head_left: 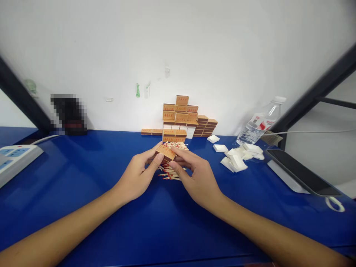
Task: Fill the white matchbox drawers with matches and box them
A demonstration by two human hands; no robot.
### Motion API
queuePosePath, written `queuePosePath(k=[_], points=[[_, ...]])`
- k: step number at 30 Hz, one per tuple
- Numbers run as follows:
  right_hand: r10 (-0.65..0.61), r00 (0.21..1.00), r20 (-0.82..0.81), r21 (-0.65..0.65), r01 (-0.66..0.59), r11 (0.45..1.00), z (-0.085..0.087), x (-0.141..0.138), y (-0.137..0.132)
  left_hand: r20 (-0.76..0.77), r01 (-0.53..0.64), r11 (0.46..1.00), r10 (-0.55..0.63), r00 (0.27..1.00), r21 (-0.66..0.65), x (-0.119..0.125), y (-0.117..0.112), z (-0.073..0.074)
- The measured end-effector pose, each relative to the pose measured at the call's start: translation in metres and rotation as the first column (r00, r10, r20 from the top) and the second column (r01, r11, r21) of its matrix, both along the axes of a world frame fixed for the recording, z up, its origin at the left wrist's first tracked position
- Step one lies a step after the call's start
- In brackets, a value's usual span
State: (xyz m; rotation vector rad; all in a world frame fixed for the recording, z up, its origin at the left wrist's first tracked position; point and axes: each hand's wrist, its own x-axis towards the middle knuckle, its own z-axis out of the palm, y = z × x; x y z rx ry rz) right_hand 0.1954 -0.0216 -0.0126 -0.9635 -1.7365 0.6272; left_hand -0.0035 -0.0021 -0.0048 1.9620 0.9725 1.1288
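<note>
Between my two hands is a small brown and tan matchbox (166,152), tilted above a heap of loose matches. My left hand (141,171) grips its left side, thumb in front and fingers behind. Closed on its right side is my right hand (197,174), with a finger on the top face and the thumb near the lower edge. The loose matches (172,175) have red heads and lie under and behind the box, partly covered by my hands. Just behind them, many matchboxes (181,117) are stacked against the wall.
White matchbox trays (236,160) lie in a loose pile at the right. Beyond them a plastic water bottle (258,122) leans against the wall. A phone (303,172) rests on a white box at the far right. A power strip (19,157) stands on the left.
</note>
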Motion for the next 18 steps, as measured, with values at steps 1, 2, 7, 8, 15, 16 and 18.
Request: queuePosePath(k=[1,2,7,8,15,16,18], points=[[0.003,1.000,0.000,0.002,-0.003,1.000,0.000,0.001,0.000,0.022,0.019,1.000,-0.018,1.000,-0.016,0.001,0.000,0.000],[0.003,1.000,0.006,0.008,-0.003,1.000,0.001,0.001,0.001,0.035,0.031,0.999,-0.030,0.999,-0.025,0.001,0.000,0.000],[-0.050,0.990,0.129,0.099,0.037,0.994,0.004,0.006,0.006,0.039,-0.019,0.997,0.022,0.999,-0.077,-0.005,0.012,0.003],[-0.075,0.986,0.149,0.129,0.056,0.990,0.004,0.008,0.009,0.050,-0.039,0.994,0.044,0.998,-0.101,-0.009,0.019,0.003],[-0.212,0.960,0.185,0.205,0.173,0.963,-0.002,0.029,0.037,0.140,-0.354,0.908,0.389,0.910,-0.223,-0.043,0.089,0.003],[-0.223,0.956,0.189,0.206,0.184,0.961,-0.003,0.033,0.041,0.116,-0.383,0.898,0.414,0.903,-0.218,-0.045,0.099,0.003],[-0.246,0.950,0.194,0.213,0.204,0.956,-0.004,0.039,0.046,0.096,-0.400,0.893,0.425,0.900,-0.205,-0.043,0.116,0.002]])
